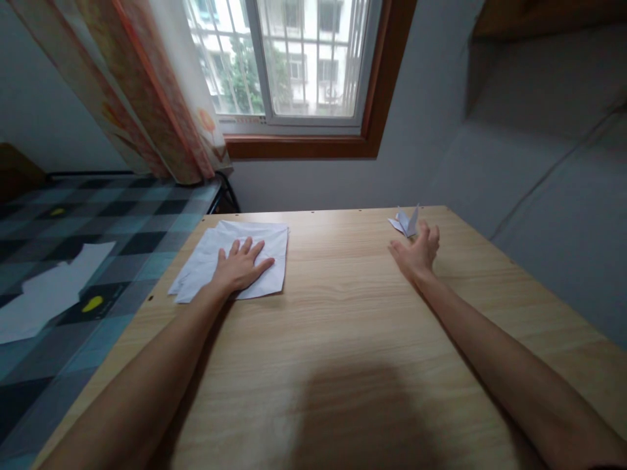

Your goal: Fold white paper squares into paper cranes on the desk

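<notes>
My left hand (241, 264) lies flat with its fingers spread on a loose stack of white paper sheets (272, 236), at the left side of the wooden table (333, 320). Near the far right of the tabletop sits a small folded paper figure, which looks like an origami crane (406, 222), with pointed parts sticking up. Just in front of the crane is my right hand (417, 251), its thumb and fingers apart and partly curled. Whether the fingertips touch the crane cannot be made out.
Left of the table is a bed with a checked cover (98, 346), where more white paper (53, 294) lies. A curtain (161, 98) hangs beside the barred window (308, 65). The grey wall (548, 215) borders the table's right edge.
</notes>
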Action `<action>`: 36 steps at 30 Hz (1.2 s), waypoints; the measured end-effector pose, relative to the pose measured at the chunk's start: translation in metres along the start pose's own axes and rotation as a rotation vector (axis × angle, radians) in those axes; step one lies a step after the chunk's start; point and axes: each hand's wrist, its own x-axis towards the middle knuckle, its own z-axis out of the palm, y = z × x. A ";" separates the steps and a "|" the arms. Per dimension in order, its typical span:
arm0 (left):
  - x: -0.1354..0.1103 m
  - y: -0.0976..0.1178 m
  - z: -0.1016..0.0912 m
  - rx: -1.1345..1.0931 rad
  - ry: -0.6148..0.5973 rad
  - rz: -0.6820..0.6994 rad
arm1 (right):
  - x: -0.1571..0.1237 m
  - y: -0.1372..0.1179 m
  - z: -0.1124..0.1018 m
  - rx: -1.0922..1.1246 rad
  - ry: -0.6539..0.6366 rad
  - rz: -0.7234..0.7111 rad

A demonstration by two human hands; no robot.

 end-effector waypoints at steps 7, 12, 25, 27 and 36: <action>-0.001 0.002 -0.002 0.013 -0.002 0.013 | 0.067 0.012 0.025 -0.003 -0.078 0.263; -0.001 0.002 0.001 0.004 0.012 0.005 | 0.079 0.008 0.031 -0.088 -0.157 0.344; -0.033 0.081 -0.035 -0.777 0.762 0.148 | -0.058 -0.051 0.006 0.793 -0.388 0.195; -0.058 0.125 -0.032 -1.163 0.733 0.171 | -0.083 -0.066 -0.004 0.998 -0.419 0.297; -0.103 0.183 0.017 -1.715 0.041 0.164 | -0.129 -0.092 -0.024 1.234 -0.553 0.389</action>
